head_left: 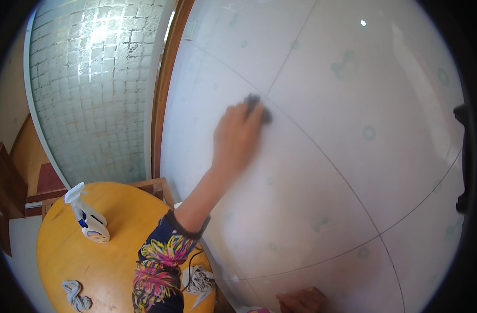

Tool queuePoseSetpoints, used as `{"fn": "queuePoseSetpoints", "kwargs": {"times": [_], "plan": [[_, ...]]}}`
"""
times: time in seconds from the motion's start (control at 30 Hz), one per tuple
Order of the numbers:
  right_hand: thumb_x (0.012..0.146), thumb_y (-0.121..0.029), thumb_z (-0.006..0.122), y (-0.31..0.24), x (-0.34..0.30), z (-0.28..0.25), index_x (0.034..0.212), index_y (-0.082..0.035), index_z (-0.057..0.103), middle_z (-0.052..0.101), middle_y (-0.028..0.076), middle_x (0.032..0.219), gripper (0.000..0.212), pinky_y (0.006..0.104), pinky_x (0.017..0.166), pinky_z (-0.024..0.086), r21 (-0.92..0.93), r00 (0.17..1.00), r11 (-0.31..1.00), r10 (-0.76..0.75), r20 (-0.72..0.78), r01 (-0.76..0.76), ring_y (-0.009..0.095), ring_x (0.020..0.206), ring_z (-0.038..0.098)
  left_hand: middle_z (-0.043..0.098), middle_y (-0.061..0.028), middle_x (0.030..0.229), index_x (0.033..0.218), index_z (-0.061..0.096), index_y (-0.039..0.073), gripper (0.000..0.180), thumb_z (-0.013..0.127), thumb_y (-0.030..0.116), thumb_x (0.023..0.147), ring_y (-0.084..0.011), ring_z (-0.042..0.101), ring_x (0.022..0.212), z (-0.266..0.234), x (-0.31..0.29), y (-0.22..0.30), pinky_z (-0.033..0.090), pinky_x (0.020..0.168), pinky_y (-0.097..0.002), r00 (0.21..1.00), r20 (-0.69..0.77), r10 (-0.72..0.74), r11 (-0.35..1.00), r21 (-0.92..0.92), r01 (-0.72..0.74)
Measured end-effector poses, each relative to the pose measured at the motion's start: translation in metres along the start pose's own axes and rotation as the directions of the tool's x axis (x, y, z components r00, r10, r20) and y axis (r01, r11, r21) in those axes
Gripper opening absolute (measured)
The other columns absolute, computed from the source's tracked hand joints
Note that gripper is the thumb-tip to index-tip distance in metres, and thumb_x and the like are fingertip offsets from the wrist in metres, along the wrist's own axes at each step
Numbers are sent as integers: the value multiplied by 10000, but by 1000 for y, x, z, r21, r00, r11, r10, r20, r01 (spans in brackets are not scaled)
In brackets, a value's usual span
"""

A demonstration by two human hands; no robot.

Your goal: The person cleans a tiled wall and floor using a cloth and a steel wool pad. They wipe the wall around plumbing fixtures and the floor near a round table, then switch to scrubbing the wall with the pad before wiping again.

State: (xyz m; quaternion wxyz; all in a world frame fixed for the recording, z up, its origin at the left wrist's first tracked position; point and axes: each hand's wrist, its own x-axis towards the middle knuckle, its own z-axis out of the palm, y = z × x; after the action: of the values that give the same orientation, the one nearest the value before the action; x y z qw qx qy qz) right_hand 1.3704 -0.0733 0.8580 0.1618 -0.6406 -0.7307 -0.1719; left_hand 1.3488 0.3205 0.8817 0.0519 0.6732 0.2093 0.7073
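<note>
My left hand [237,136] reaches up against a shiny white wall [306,172] with faint green marks and dark joint lines. Its fingers are closed around a small dark pad [266,115], pressed to the wall just beside a joint; blur hides exactly what kind of pad it is. A patterned sleeve covers that forearm. Low at the bottom edge, my right hand [302,301] rests near the wall, partly cut off by the picture, with its fingers seemingly laid out and nothing visible in them.
At the lower left stands a round yellow wooden table [129,208]. On it are a white spray bottle [90,219], a crumpled grey cloth [76,296] and a second pale cloth [199,280] beside a dark cord. Behind it is a frosted glass door [92,104] with a wooden frame [168,68].
</note>
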Motion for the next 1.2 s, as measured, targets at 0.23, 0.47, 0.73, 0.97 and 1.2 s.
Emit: {"fn": "queuePoseSetpoints", "kwargs": {"times": [0.23, 0.47, 0.73, 0.97, 1.2], "plan": [[804, -14, 701, -2, 2, 2, 1013, -82, 720, 672, 69, 781, 221, 368, 553, 463, 16, 1000, 1000, 7, -19, -7, 236, 635, 638, 580, -121, 960, 1149, 662, 0, 365, 683, -63, 790, -286, 571, 821, -1, 5, 0, 496, 669, -387, 998, -30, 53, 999, -9, -54], [799, -26, 704, -3, 5, -4, 1011, -86, 721, 671, 67, 765, 221, 363, 563, 477, 18, 1000, 999, 27, -8, -27, 235, 649, 650, 575, -114, 947, 1155, 666, 17, 347, 682, -48, 814, -289, 576, 831, 4, 25, 1, 495, 677, -396, 999, -46, 4, 999, -33, -5], [786, -22, 708, -5, 4, -4, 993, -101, 724, 678, 54, 755, 223, 368, 566, 482, -24, 997, 998, 58, 57, -57, 237, 638, 650, 588, -149, 984, 1183, 653, -1, 416, 669, -77, 774, -328, 586, 849, -6, 0, 8, 503, 709, -405, 1000, 4, 12, 996, -83, -12], [762, -14, 723, -4, 3, -5, 990, -105, 733, 687, 55, 756, 245, 373, 562, 482, 4, 994, 997, 82, 77, -82, 239, 637, 653, 595, -166, 1011, 1151, 677, 2, 382, 680, -62, 775, -328, 588, 855, 1, 47, 34, 508, 716, -402, 992, -113, 49, 982, -176, -68], [756, -8, 730, -5, 4, -1, 950, -104, 734, 684, 59, 750, 216, 371, 557, 478, 35, 997, 997, 73, 3, -73, 241, 636, 653, 586, -173, 1017, 1120, 666, -30, 374, 643, -66, 749, -291, 559, 793, -10, 51, 106, 484, 684, -368, 939, -259, 227, 887, -343, -309]]}}
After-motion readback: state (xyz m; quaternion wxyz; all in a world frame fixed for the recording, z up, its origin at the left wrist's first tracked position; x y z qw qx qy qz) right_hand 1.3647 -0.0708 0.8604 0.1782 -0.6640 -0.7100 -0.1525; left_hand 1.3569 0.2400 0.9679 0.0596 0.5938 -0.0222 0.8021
